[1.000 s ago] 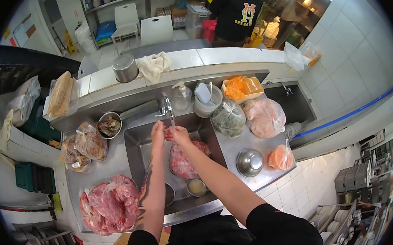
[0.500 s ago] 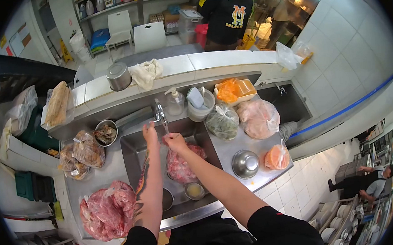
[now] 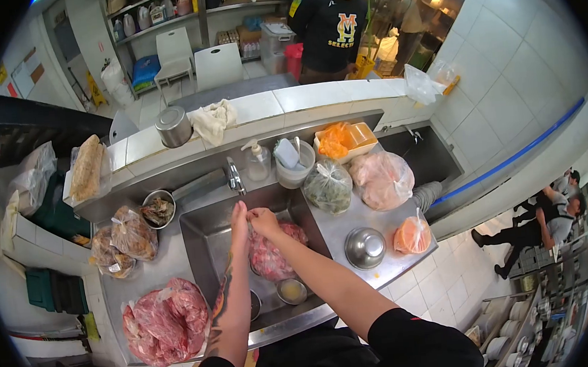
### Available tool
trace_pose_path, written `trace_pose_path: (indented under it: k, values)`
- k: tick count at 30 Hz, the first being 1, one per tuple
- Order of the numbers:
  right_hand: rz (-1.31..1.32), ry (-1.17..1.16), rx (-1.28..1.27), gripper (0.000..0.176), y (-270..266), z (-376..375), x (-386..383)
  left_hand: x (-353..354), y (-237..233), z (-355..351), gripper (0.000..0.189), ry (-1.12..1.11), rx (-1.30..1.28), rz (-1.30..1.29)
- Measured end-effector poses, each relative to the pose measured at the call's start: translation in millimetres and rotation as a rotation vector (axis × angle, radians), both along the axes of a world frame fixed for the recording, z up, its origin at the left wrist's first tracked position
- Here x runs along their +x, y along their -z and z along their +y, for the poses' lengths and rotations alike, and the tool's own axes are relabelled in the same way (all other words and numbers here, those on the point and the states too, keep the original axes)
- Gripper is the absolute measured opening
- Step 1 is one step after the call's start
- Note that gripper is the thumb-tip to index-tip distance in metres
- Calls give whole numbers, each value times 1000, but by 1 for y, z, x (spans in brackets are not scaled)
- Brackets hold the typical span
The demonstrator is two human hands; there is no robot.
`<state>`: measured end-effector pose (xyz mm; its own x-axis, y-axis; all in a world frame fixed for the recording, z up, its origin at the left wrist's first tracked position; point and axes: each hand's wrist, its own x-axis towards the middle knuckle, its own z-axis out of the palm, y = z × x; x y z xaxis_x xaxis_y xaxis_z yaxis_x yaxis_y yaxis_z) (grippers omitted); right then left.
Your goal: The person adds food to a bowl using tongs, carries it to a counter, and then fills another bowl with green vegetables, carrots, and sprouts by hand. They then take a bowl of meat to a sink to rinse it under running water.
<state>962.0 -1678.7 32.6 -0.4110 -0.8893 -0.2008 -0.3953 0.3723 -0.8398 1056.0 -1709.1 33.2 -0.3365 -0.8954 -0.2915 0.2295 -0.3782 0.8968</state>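
Below the faucet [image 3: 234, 174], my left hand [image 3: 240, 218] is held upright over the steel sink [image 3: 205, 224], its fingers extended. My right hand [image 3: 262, 221] touches it from the right, with fingers curled; whether anything lies between the hands is hidden. Under my right hand and forearm, raw meat [image 3: 277, 253] sits in the sink. A small bowl with yellowish contents [image 3: 291, 291] stands close to that meat. On the counter left of the sink lies a large bag of raw meat [image 3: 167, 322].
Bagged food [image 3: 132, 234] and a metal bowl [image 3: 158, 210] stand at left. Right of the sink are a bag of greens [image 3: 328, 186], a bag of pale meat [image 3: 382, 179], an upturned bowl [image 3: 365, 248] and an orange bag [image 3: 412, 235]. A person [image 3: 332, 27] stands beyond the ledge.
My hands have moved slightly down and come together, away from the faucet. My left hand's fingers now point more upward. At far right, a second person is now visible.
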Motion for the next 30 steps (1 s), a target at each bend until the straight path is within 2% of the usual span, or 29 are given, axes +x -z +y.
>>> trace_pose_path:
  k: [2, 3, 4, 5, 6, 7, 9, 11, 17, 19, 23, 29, 30]
  values:
    - [95, 8, -91, 31, 25, 1, -2, -1, 0, 28, 64, -6, 85, 20]
    - [190, 12, -176, 31, 36, 4, -2, 0, 1, 44, 62, -1, 225, 138]
    - [191, 15, -178, 31, 34, 12, 1, 0, 0, 58, 61, 3, 365, 255]
    - [174, -29, -101, 33, 32, 20, 3, 1, -2, 71, 61, 5, 362, 255]
    - [158, -73, -24, 35, 32, 30, 6, 3, -13, 84, 59, 17, 479, 356]
    - [296, -124, -56, 36, 67, 33, 7, 6, -18, 95, 58, 29, 598, 457]
    - [338, -123, -7, 37, 101, 48, 20, 7, 7, 103, 56, 45, 576, 521]
    - [375, -124, 44, 38, 107, 60, 26, 6, 26, 109, 53, 57, 555, 581]
    - [182, -427, 295, 38, 110, 105, 18, 8, 84, 127, 49, 68, 775, 411]
    - [122, -364, 291, 35, 130, 110, 17, 1, 85, 137, 37, 48, 754, 484]
    - [159, -379, 301, 35, 138, 117, 13, 0, 70, 146, 34, 9, 741, 405]
    - [208, -406, 291, 37, 141, 126, 9, -2, 82, 154, 37, -17, 754, 408]
    - [225, -404, 278, 37, 144, 125, 4, 4, 85, 166, 38, -14, 645, 434]
